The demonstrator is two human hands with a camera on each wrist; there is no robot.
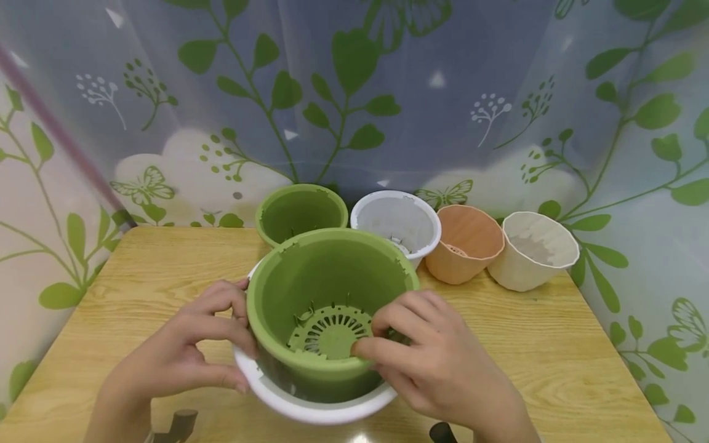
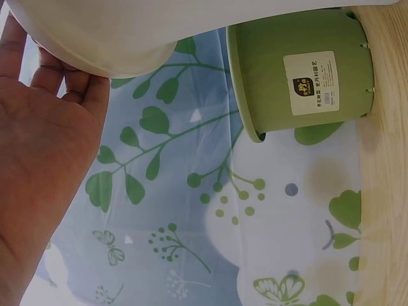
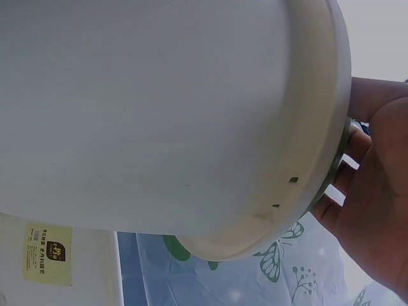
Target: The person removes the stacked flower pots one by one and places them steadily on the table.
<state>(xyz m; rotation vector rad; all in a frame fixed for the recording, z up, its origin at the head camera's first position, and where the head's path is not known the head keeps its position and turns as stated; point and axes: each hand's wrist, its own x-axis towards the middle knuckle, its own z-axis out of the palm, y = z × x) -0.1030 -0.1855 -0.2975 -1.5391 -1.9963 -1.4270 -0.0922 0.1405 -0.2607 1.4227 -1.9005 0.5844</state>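
A large green flowerpot (image 1: 332,264) with a slotted base sits partly inside a white flowerpot (image 1: 318,412), its rim standing above the white one. My left hand (image 1: 188,344) grips the white pot's rim on the left, fingers near the green rim and thumb on the outside. With thumb and fingers, my right hand (image 1: 437,357) pinches the green pot's near right rim. The white pot's outer wall (image 3: 159,115) fills much of the right wrist view and hides most of the green pot there. In the left wrist view, the left fingertips are hidden behind the white rim (image 2: 127,67).
Behind stand another green pot (image 1: 301,212), a white pot (image 1: 396,215), a terracotta-coloured pot (image 1: 460,267) and a cream pot (image 1: 520,277) in a row. They are on a wooden table (image 1: 138,271) against a leaf-patterned curtain (image 1: 166,61).
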